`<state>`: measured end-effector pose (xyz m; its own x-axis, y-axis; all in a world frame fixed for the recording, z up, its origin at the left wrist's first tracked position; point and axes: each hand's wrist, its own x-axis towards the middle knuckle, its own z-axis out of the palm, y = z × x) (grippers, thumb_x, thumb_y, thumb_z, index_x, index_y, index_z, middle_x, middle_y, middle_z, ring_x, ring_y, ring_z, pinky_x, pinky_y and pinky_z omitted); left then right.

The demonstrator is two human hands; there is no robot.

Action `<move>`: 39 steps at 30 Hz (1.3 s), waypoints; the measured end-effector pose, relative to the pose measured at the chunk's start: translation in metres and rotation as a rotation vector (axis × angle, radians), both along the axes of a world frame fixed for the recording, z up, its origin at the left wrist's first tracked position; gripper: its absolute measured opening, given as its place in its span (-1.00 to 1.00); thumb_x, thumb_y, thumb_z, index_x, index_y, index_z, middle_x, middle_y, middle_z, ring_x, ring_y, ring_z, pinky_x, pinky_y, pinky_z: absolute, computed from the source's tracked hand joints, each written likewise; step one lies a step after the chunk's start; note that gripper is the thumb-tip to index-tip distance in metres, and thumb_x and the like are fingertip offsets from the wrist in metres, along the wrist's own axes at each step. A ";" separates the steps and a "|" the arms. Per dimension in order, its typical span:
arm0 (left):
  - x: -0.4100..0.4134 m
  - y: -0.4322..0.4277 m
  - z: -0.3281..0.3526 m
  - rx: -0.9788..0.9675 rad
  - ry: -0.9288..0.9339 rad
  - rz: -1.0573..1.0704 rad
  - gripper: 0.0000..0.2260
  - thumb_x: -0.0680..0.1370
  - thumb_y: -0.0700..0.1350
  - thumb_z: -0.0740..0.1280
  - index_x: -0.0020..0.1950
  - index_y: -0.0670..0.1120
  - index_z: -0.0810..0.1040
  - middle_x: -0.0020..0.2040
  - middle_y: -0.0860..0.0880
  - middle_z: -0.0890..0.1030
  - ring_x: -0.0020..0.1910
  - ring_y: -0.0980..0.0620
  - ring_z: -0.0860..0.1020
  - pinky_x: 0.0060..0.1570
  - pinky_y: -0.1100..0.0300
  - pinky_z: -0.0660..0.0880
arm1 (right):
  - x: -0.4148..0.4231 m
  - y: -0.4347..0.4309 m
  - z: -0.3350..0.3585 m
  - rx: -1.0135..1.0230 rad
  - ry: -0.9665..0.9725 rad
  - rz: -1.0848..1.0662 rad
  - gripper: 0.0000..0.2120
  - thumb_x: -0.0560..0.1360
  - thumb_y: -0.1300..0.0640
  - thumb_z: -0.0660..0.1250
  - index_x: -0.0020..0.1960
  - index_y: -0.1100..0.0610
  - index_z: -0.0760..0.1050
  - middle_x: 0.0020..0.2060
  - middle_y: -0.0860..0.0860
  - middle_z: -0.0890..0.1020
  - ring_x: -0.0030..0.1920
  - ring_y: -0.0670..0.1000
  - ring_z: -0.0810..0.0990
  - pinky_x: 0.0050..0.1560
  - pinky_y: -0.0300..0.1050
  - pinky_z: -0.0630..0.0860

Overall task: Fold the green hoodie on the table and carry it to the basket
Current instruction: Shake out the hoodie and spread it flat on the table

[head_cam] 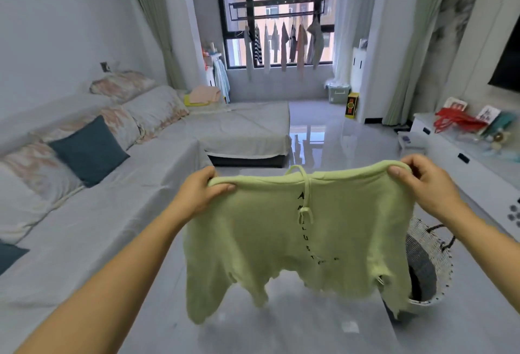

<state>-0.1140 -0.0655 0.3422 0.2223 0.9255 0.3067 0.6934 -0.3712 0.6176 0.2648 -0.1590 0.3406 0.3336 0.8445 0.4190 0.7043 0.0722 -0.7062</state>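
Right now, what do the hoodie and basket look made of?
Hoodie: soft matte knit, probably cotton fleece. It hangs limp, creases easily and shows no sheen.
Basket: white woven strands, perhaps rope or plastic wicker, I cannot tell which. An open lattice shows on its wall, with something dark inside, maybe a lining.

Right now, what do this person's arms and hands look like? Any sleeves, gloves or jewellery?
Both are uncovered. The left hand and right hand wear no gloves, and no ring shows on the fingers that are visible. The left forearm and right forearm are bare down to the picture's edge: no sleeve, watch, bracelet or marking can be seen. The thumbnails look short and unpainted.
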 end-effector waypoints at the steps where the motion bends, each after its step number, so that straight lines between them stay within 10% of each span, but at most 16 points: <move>1: -0.006 -0.011 0.009 0.016 -0.019 -0.013 -0.62 0.41 -0.06 0.46 -0.37 -0.07 0.25 -0.43 0.01 0.32 -0.40 0.06 0.29 -0.44 0.30 0.24 | -0.004 -0.012 0.006 0.000 -0.018 0.012 -0.86 0.50 0.13 0.30 -0.11 0.22 0.46 -0.32 0.00 0.49 -0.22 0.07 0.42 -0.32 -0.34 0.32; 8: -0.036 -0.081 0.091 0.143 -0.323 -0.112 -0.75 0.41 -0.15 0.45 -0.32 -0.06 0.38 -0.38 -0.02 0.40 -0.43 0.17 0.36 -0.48 0.37 0.27 | -0.022 -0.087 0.092 0.307 0.010 0.055 -0.90 0.45 0.09 0.36 -0.20 0.05 0.48 -0.36 -0.15 0.53 -0.34 -0.22 0.49 -0.35 -0.42 0.38; 13: -0.033 -0.090 0.019 -0.240 0.456 -0.125 -0.68 0.45 0.07 0.40 -0.33 -0.11 0.41 -0.33 -0.07 0.39 -0.29 0.00 0.34 -0.39 0.15 0.15 | -0.027 -0.095 0.032 -0.599 -0.235 0.021 -0.61 0.46 0.02 0.36 -0.41 0.16 0.29 -0.46 0.04 0.34 -0.42 -0.01 0.28 -0.42 -0.14 0.13; 19: -0.039 -0.102 -0.041 -0.494 0.277 -0.178 -0.66 0.41 0.06 0.44 -0.37 -0.05 0.35 -0.39 0.03 0.34 -0.38 0.10 0.30 -0.39 0.21 0.17 | -0.025 -0.109 -0.030 -0.745 -0.052 0.040 -0.67 0.43 0.01 0.39 -0.38 0.17 0.40 -0.40 0.07 0.44 -0.36 -0.02 0.37 -0.38 -0.18 0.23; 23: -0.041 -0.080 -0.021 -0.441 -0.156 -0.092 -0.68 0.27 0.13 0.47 -0.32 -0.04 0.43 -0.42 0.04 0.38 -0.43 0.12 0.32 -0.44 0.23 0.20 | -0.017 -0.092 -0.013 -0.523 0.262 0.005 -0.68 0.45 0.04 0.37 -0.17 0.35 0.52 -0.31 0.27 0.54 -0.27 0.08 0.47 -0.29 -0.10 0.35; 28: -0.043 -0.076 -0.043 -0.523 0.056 -0.208 -0.70 0.45 0.01 0.42 -0.36 -0.05 0.37 -0.41 0.05 0.34 -0.39 0.11 0.32 -0.40 0.26 0.21 | -0.019 -0.092 -0.025 -0.578 -0.073 0.061 -0.68 0.44 0.06 0.39 -0.42 0.09 0.38 -0.48 -0.03 0.42 -0.40 -0.03 0.38 -0.40 -0.16 0.23; 35: -0.080 -0.114 -0.071 -0.753 -0.062 -0.397 -0.56 0.23 0.34 0.40 -0.18 0.00 0.65 -0.28 0.09 0.61 -0.26 0.22 0.53 -0.24 0.39 0.42 | -0.001 -0.140 -0.065 -0.731 0.167 0.227 -0.25 -0.17 -0.59 0.30 -0.26 -0.04 0.62 -0.42 -0.03 0.62 -0.43 -0.18 0.49 -0.34 -0.31 0.40; 39: -0.067 -0.063 -0.077 -0.763 -0.169 -0.345 -0.55 0.22 0.30 0.44 -0.11 -0.02 0.67 -0.19 0.03 0.68 -0.20 0.18 0.60 -0.19 0.38 0.49 | 0.011 -0.087 -0.059 -0.658 0.152 0.266 -0.86 0.27 -0.14 0.49 -0.23 -0.12 0.62 -0.29 -0.05 0.69 -0.34 -0.16 0.61 -0.25 -0.28 0.51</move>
